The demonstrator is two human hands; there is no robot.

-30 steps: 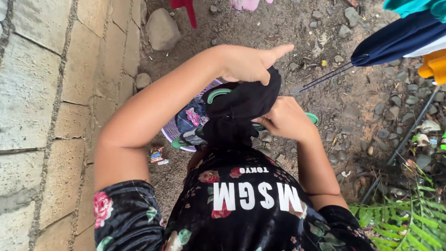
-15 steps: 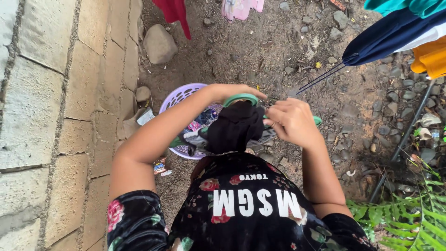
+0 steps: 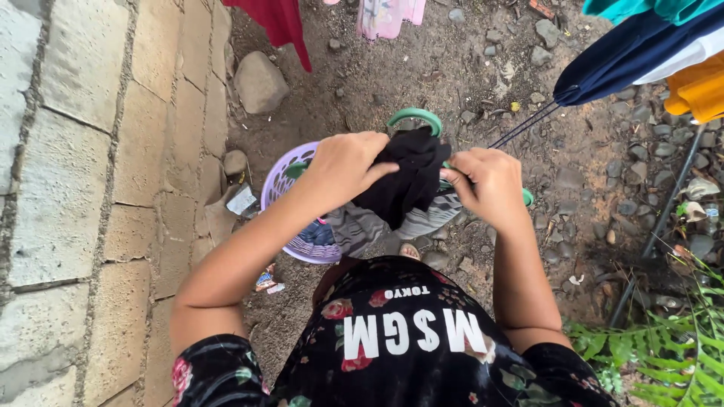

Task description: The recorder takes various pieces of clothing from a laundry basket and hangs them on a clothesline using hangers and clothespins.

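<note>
My left hand (image 3: 347,162) grips a black garment (image 3: 403,181) that is draped over a green plastic hanger (image 3: 416,117). My right hand (image 3: 490,181) holds the same garment and hanger from the right side; the hanger's green end (image 3: 526,197) sticks out past it. Both hands are above a lilac laundry basket (image 3: 277,185) on the dirt ground. A grey striped cloth (image 3: 422,222) hangs below the black garment.
A block wall (image 3: 90,151) runs along the left. A large stone (image 3: 259,81) lies near its foot. Red (image 3: 279,22) and pink (image 3: 388,15) clothes hang at the top, navy (image 3: 626,60) and orange (image 3: 697,90) ones at top right. Ferns (image 3: 664,347) grow at bottom right.
The hanger with the black garment has risen and moved away from my body. My left hand shifted from the hanger's hook onto the garment. More of the basket shows.
</note>
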